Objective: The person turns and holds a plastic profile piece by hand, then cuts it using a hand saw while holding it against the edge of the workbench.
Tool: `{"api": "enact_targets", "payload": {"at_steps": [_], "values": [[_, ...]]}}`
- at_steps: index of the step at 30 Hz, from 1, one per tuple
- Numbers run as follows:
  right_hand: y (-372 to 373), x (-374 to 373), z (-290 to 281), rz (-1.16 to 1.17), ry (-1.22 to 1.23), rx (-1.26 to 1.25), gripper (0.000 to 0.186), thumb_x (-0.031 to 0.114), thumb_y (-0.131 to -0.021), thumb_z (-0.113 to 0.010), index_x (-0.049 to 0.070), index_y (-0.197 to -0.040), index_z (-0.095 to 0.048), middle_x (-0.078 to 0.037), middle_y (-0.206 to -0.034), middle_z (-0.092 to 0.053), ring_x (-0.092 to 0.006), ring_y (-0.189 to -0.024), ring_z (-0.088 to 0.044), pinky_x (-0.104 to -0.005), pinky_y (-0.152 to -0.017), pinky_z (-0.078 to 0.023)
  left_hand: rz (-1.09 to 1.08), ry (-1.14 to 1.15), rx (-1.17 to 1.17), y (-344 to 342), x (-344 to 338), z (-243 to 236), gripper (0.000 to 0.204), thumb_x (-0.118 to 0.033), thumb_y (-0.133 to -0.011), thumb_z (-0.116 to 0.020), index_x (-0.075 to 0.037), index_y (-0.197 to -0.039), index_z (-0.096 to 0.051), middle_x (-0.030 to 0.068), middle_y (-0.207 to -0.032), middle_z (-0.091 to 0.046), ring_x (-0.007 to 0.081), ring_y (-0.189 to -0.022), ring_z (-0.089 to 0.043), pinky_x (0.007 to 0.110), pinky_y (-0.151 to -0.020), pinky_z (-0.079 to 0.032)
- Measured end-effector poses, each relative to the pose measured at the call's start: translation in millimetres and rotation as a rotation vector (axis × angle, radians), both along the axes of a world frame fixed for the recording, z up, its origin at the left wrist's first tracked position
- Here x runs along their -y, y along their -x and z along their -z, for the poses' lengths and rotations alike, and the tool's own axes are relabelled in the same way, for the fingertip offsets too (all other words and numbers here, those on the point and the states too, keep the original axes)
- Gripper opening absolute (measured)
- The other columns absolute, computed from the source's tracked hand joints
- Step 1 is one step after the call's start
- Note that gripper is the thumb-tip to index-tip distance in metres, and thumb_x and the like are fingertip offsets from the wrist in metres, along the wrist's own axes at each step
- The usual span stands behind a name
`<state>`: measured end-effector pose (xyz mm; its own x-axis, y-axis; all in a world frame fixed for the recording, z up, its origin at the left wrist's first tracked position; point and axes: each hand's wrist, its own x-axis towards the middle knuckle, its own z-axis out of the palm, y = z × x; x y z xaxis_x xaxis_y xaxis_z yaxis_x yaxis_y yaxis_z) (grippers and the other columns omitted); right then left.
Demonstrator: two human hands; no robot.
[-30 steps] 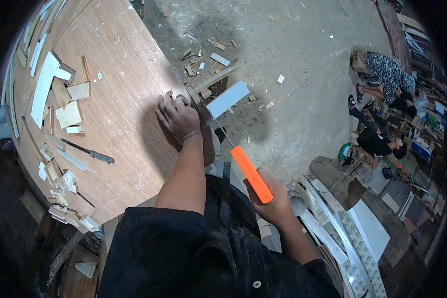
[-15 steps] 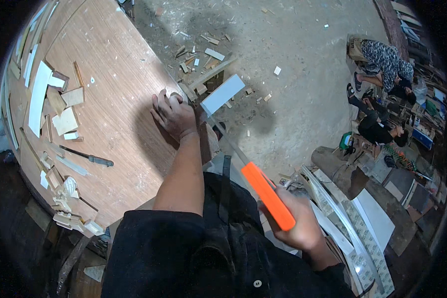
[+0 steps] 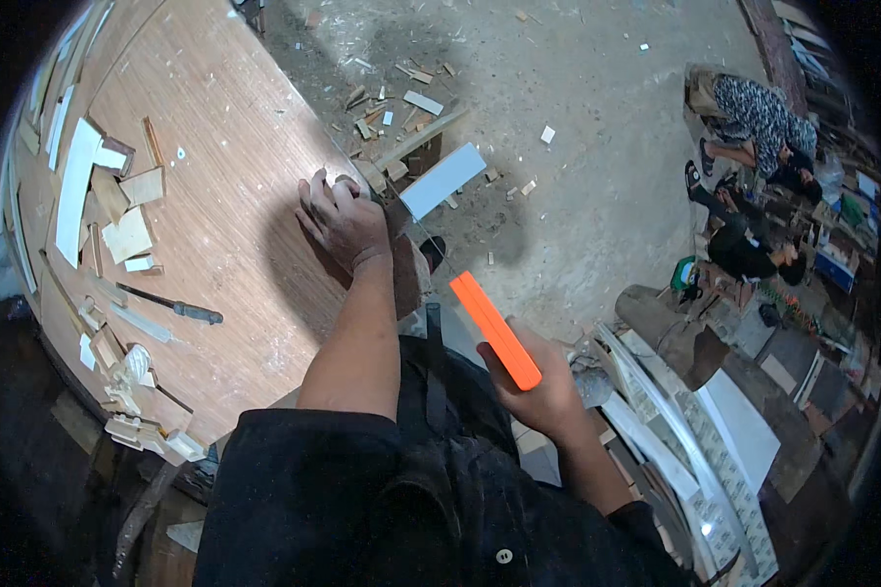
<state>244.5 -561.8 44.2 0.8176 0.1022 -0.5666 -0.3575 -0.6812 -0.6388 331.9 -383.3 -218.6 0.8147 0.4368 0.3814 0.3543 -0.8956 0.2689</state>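
Observation:
My left hand [image 3: 341, 220] presses down at the table edge, fingers curled over a piece of wood mostly hidden beneath it; a white-faced strip [image 3: 442, 181] projects past the edge beside it. My right hand [image 3: 535, 391] grips the orange handle [image 3: 494, 330] of a handsaw, whose thin blade runs up-left to the strip by my left hand. On the wooden tabletop [image 3: 225, 137] to the left lie a dark-handled tool [image 3: 196, 310], a curved white offcut [image 3: 76, 196] and several small wood blocks [image 3: 127, 235].
Offcuts [image 3: 423, 103] litter the concrete floor [image 3: 587, 196] beyond the table. Two people [image 3: 768, 127] [image 3: 734, 245] sit at the right among stacked material. Long boards and metal strips [image 3: 715, 460] lie at my lower right, near a log-like piece [image 3: 656, 318].
My right hand and saw moved back toward lower right half a second ago and are now pushed forward, up-left again. My left hand stays at the table edge.

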Motion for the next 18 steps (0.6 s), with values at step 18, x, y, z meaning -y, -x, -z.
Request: {"api": "enact_targets", "payload": {"at_steps": [18], "values": [[3,10,-29,0.022,0.006,-0.112,0.018,0.008,-0.086,-0.067,0.005,-0.103,-0.062,-0.017,-0.085,-0.065,-0.0377,-0.084,-0.067,-0.0403,-0.071,-0.052,-0.028,0.034,-0.059,5,-1,4,0.013,-0.012,-0.091,-0.052,-0.017,-0.082,-0.059,0.0069,-0.127,-0.055,0.0364,-0.131,-0.049,0.059,-0.105,-0.039]]}}
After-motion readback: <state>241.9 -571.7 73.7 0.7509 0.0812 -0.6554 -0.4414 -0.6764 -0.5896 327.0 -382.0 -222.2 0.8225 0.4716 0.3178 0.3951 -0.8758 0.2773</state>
